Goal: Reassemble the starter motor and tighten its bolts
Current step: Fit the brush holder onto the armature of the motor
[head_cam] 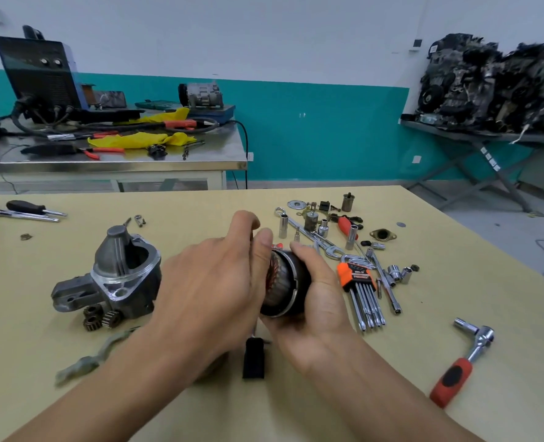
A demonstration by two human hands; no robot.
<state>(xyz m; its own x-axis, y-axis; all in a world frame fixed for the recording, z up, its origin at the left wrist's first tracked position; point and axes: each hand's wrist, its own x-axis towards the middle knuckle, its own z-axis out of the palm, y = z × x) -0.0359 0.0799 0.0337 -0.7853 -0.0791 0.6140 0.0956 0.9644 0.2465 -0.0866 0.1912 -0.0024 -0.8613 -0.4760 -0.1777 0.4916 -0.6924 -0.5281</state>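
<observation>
In the middle of the head view my right hand (315,301) grips a black cylindrical motor housing (288,285) with a copper-wound armature showing at its open left end. My left hand (210,282) covers that open end, its fingers curled over the top of the armature; what they hold is hidden. The grey cast nose housing (120,272) lies on the table to the left, with small dark gears (101,319) by its base. A red-handled ratchet (465,362) lies at the right.
Sockets, spanners (312,237), an orange hex key set (361,288) and small motor parts are scattered behind and right of my hands. A black block (254,357) lies below them, a bent metal lever (95,355) at lower left, screwdrivers (31,210) far left. Another workbench stands beyond.
</observation>
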